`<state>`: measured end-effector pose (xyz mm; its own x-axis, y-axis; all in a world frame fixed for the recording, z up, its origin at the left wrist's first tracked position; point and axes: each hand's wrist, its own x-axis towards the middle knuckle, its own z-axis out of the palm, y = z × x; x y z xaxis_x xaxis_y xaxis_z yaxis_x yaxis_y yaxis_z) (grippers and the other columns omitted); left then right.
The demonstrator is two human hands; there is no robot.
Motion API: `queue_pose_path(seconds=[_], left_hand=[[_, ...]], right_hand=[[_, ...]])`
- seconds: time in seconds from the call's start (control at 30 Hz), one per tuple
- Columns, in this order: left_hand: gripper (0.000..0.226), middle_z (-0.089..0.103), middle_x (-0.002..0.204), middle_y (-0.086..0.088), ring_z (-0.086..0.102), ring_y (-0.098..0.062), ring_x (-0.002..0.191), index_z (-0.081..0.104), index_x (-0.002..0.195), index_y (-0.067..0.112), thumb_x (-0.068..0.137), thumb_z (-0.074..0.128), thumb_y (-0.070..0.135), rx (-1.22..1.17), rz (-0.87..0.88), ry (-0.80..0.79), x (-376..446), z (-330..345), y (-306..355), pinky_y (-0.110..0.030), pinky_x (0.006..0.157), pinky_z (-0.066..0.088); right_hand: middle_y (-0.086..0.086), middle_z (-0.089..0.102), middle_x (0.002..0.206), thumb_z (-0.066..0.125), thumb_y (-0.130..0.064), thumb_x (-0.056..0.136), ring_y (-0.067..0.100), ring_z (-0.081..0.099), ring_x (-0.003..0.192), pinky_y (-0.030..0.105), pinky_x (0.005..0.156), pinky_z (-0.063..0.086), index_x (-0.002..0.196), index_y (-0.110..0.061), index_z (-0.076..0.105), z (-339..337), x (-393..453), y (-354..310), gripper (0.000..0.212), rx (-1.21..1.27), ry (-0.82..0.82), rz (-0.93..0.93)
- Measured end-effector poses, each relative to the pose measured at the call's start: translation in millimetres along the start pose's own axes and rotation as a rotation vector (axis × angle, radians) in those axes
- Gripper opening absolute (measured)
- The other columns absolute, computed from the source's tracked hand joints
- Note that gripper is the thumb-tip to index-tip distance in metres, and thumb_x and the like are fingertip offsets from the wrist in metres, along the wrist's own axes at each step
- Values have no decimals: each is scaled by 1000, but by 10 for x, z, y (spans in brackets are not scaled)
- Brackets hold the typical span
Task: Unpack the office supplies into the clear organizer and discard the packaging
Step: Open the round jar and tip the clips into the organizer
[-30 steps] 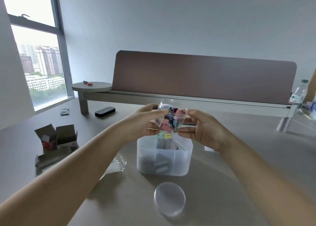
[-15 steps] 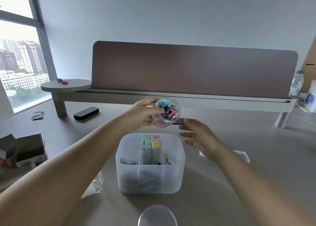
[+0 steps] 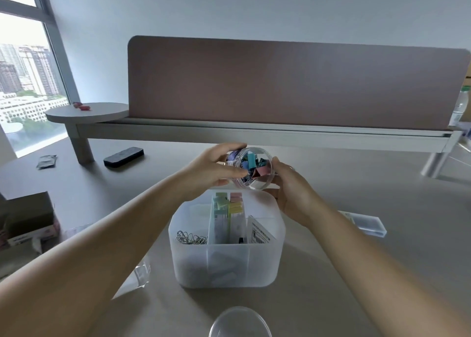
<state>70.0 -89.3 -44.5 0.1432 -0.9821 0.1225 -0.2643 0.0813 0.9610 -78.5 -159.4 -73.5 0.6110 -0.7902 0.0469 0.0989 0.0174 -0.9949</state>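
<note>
— So where's the tub of binder clips now?

— Up over the far rim of the clear organizer, tipped on its side with the mouth toward me. My left hand is clamped round its base. Half a second ago my right hand hung open and apart from it; now those fingers are closed against the tub's open rim too.

— Meaning?

— I judge I'm steadying it to tip the clips out. Its lid already lies on the table near me, so only the pour and the binning of the tub remain for this pack.

— Room to pour?

— Some. The left compartment holds paper clips, the middle one sticky-note packs, and a label card leans in the right one. The organizer's walls stand just below the tub, so a slow tilt should keep the clips inside. Opened cardboard boxes sit well off to my left, a clear case to my right, both apart from the organizer.
</note>
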Motion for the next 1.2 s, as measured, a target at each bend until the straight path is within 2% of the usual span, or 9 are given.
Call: queue_pose_path(seconds=[0.1,0.2,0.3,0.47,0.53,0.67,0.87,1.03,1.2], left_hand=[[47,52,101,5,56,-10,87,49,111,33,78,61,0,-16,35,-20,-25,3,4,-22,72,52],[51,53,106,0,58,-13,87,51,109,31,76,61,-6,-52,66,-30,-57,16,1,-30,79,53],[54,52,106,2,57,-11,86,51,101,38,75,61,-8,-48,100,-26,-72,37,-1,-24,74,55],[62,50,106,5,55,-10,84,45,120,26,73,63,-9,9,148,3,-46,84,-14,-15,66,55],[64,49,113,1,53,-10,87,43,125,20,71,66,-7,48,163,45,-33,86,-25,-19,70,53],[63,48,121,-3,51,-12,94,45,120,24,69,68,-6,61,180,75,-30,57,-50,-23,75,50],[62,50,114,5,48,-18,108,46,113,31,68,69,-5,47,201,79,-27,42,-73,-28,76,52],[64,48,120,1,46,-19,111,45,115,30,69,68,-7,68,207,69,-47,40,-81,-30,79,51],[66,49,118,3,47,-17,108,44,115,32,68,69,-7,93,209,74,-58,46,-76,-25,77,51]], right_hand=[[7,60,104,29,-33,96,13,57,84,27,77,47,115,-12,53,18,-6,-6,37,18,-3,-13],[4,61,99,29,-34,96,14,56,86,25,77,47,111,-13,55,29,-23,-27,36,50,-13,-7],[2,61,96,28,-33,97,14,56,87,25,78,47,104,-15,56,24,-33,-40,35,74,-36,-15],[5,60,90,31,-30,96,17,56,83,28,77,46,92,-17,60,-8,-41,-42,32,173,-27,23],[5,60,90,32,-28,96,17,56,83,27,77,45,93,-15,60,-19,-40,-35,30,205,-33,31],[5,60,89,33,-21,94,17,54,85,26,78,45,92,-14,61,-25,-55,-43,29,212,-72,15],[4,59,93,31,-15,94,16,52,91,20,70,51,91,-14,60,19,-76,-69,29,208,-64,-39],[6,59,97,29,-12,94,17,53,92,25,78,48,101,-7,56,15,-80,-65,28,231,-69,-38],[3,62,84,30,-9,91,15,54,82,23,69,50,84,-11,60,24,-104,-87,31,251,-73,-42]])
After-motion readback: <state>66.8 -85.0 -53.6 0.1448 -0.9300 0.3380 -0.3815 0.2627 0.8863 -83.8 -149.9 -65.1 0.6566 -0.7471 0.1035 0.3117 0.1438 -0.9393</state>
